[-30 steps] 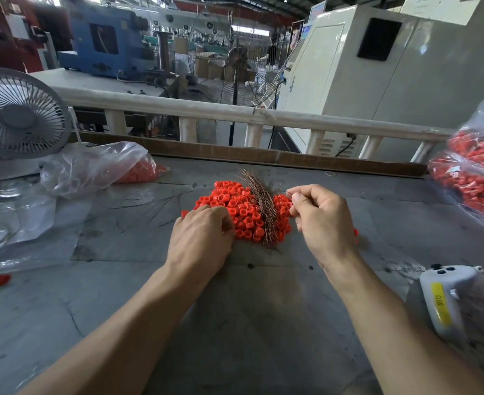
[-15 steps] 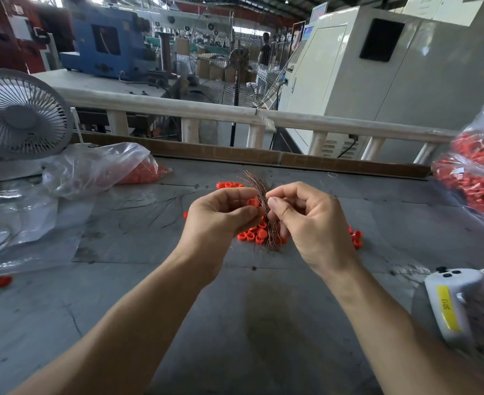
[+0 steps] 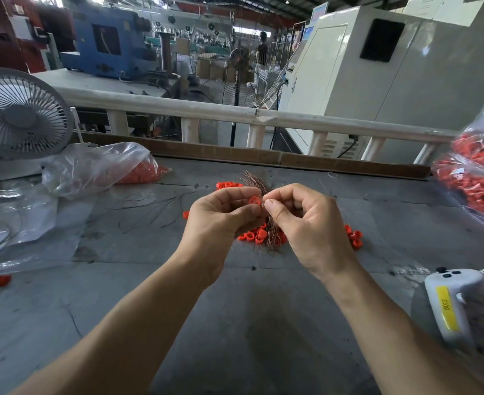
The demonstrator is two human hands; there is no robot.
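A: Status at the bench?

B: Both hands are raised over the grey table [image 3: 235, 323], close to touching. The left hand [image 3: 221, 215] pinches one red cap [image 3: 254, 200] between thumb and fingertips. The right hand [image 3: 306, 223] has thumb and forefinger clamped on a single wire [image 3: 262, 197] right at the cap; the other fingers are curled.

A: Stock?

B: A bundle of copper wires [image 3: 250, 179] lies on a pile of red caps [image 3: 259, 235], directly under the hands. One stray cap [image 3: 0, 280] sits well off to the left.

A: Surface?

B: Scuffed and stained. A clear bag of caps [image 3: 92, 166] is far left, beside a small fan [image 3: 21, 115]. A fuller bag [image 3: 480, 178] is at the right edge. A white controller [image 3: 448, 303] with a yellow label is near the right forearm. A cardboard strip [image 3: 263, 156] lines the far edge.

A: Room?

B: Factory hall. A white railing [image 3: 206, 109] runs behind the table, with a white machine cabinet [image 3: 406, 81] on the right and a blue machine [image 3: 107, 41] on the left.
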